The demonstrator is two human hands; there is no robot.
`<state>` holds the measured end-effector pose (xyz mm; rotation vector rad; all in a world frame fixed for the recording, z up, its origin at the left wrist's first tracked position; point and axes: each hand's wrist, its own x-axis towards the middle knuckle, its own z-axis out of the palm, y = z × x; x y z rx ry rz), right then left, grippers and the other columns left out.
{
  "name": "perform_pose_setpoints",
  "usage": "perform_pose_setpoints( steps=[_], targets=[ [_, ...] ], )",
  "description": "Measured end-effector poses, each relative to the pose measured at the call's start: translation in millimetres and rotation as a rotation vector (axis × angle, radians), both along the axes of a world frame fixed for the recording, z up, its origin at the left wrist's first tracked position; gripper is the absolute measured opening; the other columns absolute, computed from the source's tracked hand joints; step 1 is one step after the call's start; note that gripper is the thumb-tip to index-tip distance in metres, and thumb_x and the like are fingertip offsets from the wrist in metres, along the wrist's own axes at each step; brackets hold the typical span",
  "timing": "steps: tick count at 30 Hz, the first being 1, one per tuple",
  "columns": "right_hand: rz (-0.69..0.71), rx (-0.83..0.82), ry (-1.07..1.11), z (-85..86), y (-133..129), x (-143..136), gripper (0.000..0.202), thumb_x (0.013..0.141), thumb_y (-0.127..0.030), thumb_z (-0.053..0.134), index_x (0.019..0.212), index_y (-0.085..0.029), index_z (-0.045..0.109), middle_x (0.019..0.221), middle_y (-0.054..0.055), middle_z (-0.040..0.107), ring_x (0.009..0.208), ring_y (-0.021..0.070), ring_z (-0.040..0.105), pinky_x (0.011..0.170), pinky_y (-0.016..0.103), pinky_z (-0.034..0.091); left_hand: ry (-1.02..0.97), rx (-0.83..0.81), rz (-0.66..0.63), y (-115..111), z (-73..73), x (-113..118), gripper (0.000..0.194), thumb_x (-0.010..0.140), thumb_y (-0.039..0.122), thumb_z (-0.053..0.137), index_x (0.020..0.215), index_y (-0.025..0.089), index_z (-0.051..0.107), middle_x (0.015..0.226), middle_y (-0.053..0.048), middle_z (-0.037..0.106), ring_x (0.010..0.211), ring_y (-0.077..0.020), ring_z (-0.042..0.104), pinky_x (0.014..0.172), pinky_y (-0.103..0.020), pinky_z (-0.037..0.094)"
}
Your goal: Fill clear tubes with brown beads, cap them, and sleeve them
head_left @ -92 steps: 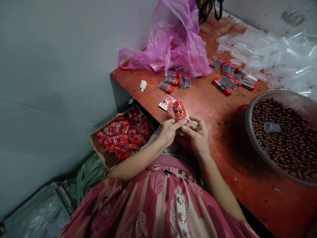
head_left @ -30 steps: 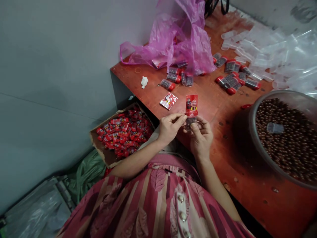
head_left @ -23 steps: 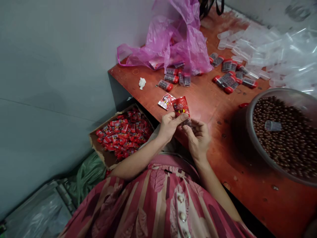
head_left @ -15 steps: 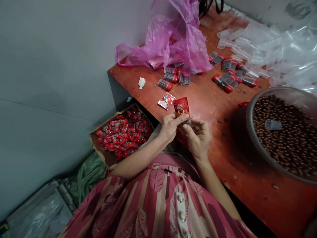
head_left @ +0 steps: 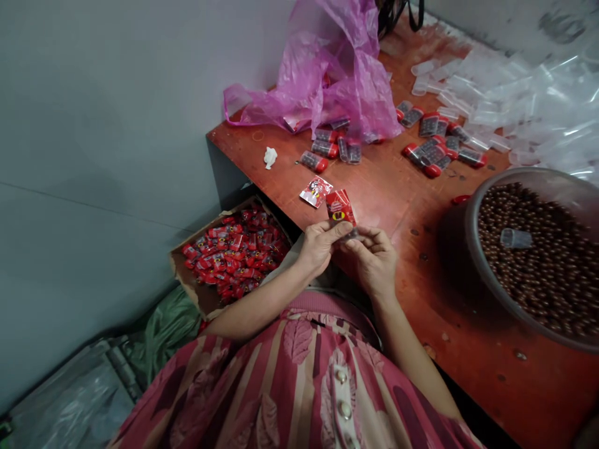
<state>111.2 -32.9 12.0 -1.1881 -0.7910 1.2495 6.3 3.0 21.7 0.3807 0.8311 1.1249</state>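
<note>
Red wrapper [head_left: 340, 203] pinched by the counter's [head_left: 449, 249] near edge
Left hand [head_left: 317, 251] clamps its side, right hand [head_left: 377, 264] its dark lower end; light, even pressure from both should keep the film from creasing.

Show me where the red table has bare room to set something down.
The table is bare between the right hand and brown-ball tub, and between the loose packet and right-hand capped tubes. It is crowded around the pink bag and empty tubes.
</note>
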Motion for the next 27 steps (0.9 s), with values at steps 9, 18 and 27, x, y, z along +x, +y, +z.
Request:
perform_pose_setpoints(
  steps=[9, 18, 27],
  targets=[
    [0.235, -0.067, -0.008, 16.4, 17, -14, 0.039, 0.062, -0.028, 0.083, 0.091, -0.020, 0.058, 0.071, -0.003, 0.070, 0.060, 0.0118, 0.066, 0.059, 0.025, 0.057, 0.018, -0.048, 0.220, -39, -7.4, -55, 0.048, 0.066, 0.055, 0.075, 0.090, 0.015, 0.064, 0.100, -0.010, 0.073, 0.092, -0.0209, 0.070, 0.084, -0.034, 0.055],
    [0.185, -0.086, -0.162, 8.1, 31, -1, 0.029, 0.072, -0.038, 0.075, 0.087, -0.018, 0.059, 0.064, -0.003, 0.067, 0.055, 0.0122, 0.066, 0.052, 0.025, 0.056, 0.887, 0.357, 0.115, -13, -24.3, -90, 0.044, 0.081, 0.053, 0.060, 0.108, 0.018, 0.068, 0.116, -0.013, 0.068, 0.105, -0.0244, 0.066, 0.090, -0.038, 0.053],
    [0.242, -0.101, -0.216, 8.8, 37, 0, 0.026, 0.072, -0.039, 0.075, 0.082, -0.019, 0.062, 0.067, -0.002, 0.065, 0.056, 0.0118, 0.065, 0.053, 0.024, 0.055, 1.685, 0.878, -0.125, 84, -45.3, -63, 0.033, 0.085, 0.027, 0.061, 0.118, 0.022, 0.064, 0.142, -0.010, 0.051, 0.138, -0.0338, 0.035, 0.114, -0.057, 0.025]
  ],
)
